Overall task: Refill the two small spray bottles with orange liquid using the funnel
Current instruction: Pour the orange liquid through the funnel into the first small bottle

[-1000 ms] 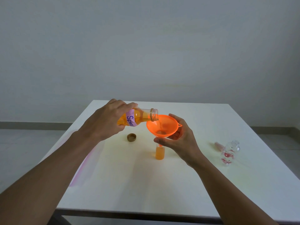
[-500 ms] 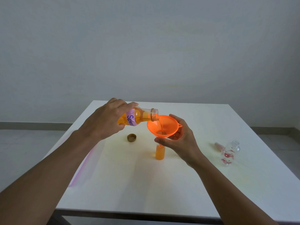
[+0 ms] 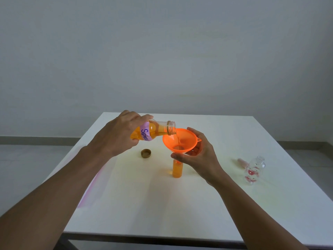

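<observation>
Spanning the view, the white table (image 3: 126, 213) carries everything. Above its middle the left grip (image 3: 119, 136) clasps a tilted, purple-labelled drink bottle (image 3: 156, 129), its open mouth over the orange funnel (image 3: 180, 139), into which a thin stream runs. The right grip (image 3: 200, 159) curls round the funnel's bowl, set atop an upright small spray bottle (image 3: 177, 170) nearly full of orange liquid. Near the right edge stands an empty flowered spray bottle (image 3: 254, 170), with a pink sprayer top (image 3: 242, 161) lying just beside it. A gold cap (image 3: 146, 153) lies left of the funnel.
</observation>
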{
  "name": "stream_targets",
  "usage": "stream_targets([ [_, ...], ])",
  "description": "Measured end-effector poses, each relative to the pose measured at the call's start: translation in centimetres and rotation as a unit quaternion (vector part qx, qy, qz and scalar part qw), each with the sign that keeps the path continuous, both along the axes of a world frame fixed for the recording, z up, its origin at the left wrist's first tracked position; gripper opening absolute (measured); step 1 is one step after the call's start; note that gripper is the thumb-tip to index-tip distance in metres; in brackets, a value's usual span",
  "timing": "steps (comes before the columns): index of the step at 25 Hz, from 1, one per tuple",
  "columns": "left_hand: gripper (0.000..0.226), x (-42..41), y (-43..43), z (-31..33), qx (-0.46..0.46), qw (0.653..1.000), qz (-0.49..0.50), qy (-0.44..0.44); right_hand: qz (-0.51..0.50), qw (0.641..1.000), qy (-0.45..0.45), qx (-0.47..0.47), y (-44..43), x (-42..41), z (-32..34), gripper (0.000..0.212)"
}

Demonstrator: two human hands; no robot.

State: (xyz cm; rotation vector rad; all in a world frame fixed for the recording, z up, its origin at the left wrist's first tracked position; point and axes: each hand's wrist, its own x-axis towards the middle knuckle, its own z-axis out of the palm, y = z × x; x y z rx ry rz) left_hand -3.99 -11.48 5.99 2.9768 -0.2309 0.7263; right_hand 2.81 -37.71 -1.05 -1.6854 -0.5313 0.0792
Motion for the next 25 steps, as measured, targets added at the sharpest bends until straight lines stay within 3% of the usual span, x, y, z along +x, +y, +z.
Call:
stream_targets([
  [10,0.081,-0.7,-0.8,-1.8,-0.15,0.988,0.03,0.018,0.0,1.0,0.013,-0.013,0.0,0.7,0.6,0.108],
  [25,0.086,-1.4,-1.5,-3.8,-0.296,0.951,0.091,-0.005,-0.009,1.0,0.011,-0.003,0.0,0.7,0.8,0.098],
])
